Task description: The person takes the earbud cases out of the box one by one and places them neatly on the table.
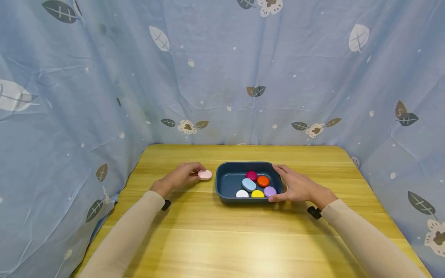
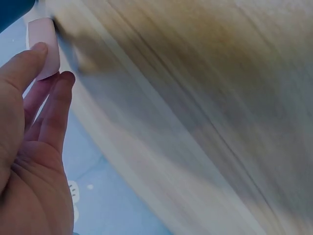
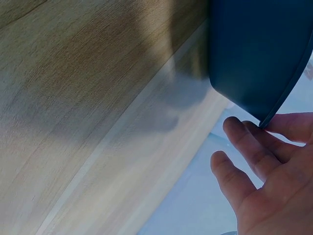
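Observation:
Between the thumb and fingers of my left hand (image 1: 181,178) is a pale pink, smooth oval piece (image 1: 205,175), held just left of a dark blue tray (image 1: 222,185). The left wrist view shows the thumb flat on one face of the pink piece (image 2: 45,46). My right hand (image 1: 298,185) grips the tray's right end, thumb at the near rim and fingers at the far corner. Inside the tray lie smooth rounded pieces: crimson (image 1: 251,176), orange (image 1: 263,181), light blue (image 1: 248,185), white (image 1: 242,194), yellow (image 1: 257,194) and lilac (image 1: 269,191). The near wall partly hides the front ones.
The tray stands on a wooden table (image 1: 229,239) with light yellow grain. Blue curtains (image 1: 215,69) with a leaf and flower print hang behind the table and along both sides. Black bands (image 1: 314,212) show at the wrists.

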A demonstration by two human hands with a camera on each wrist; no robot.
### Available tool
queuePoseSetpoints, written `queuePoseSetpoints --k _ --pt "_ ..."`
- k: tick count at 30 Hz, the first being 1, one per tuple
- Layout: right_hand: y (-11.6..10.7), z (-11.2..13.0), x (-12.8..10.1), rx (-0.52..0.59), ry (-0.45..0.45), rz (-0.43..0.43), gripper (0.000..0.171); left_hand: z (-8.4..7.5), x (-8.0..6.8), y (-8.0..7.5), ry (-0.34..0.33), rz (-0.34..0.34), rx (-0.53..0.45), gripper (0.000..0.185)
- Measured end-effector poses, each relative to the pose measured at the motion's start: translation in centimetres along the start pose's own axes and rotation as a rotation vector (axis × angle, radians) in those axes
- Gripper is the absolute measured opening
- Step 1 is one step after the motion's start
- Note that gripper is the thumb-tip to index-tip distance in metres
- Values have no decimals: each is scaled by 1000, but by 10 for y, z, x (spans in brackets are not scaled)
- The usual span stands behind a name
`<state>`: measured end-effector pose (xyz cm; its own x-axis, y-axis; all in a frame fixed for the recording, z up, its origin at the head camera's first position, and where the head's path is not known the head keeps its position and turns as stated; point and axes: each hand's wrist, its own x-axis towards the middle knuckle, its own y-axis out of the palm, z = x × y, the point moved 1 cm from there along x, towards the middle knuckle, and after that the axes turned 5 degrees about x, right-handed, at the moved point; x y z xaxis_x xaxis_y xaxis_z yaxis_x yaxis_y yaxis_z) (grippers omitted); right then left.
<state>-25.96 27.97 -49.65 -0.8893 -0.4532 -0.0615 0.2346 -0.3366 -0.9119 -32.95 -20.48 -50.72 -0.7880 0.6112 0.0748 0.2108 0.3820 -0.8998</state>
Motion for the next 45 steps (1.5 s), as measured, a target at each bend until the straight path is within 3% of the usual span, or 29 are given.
queuePoseSetpoints --k 14,26,35,39,45 --pt "-2 2 0 4 12 11 141 -1 7 4 -22 59 45 35" --pt "-1 3 0 2 16 12 142 -5 4 2 18 24 69 38" --pt "-2 4 1 -3 -1 8 138 -32 8 -11 -37 -26 131 44" --pt "-3 3 1 -4 -9 19 138 -48 14 -16 -2 -28 178 46" --pt "-7 3 0 8 -11 29 139 -69 27 -18 103 -34 218 46"
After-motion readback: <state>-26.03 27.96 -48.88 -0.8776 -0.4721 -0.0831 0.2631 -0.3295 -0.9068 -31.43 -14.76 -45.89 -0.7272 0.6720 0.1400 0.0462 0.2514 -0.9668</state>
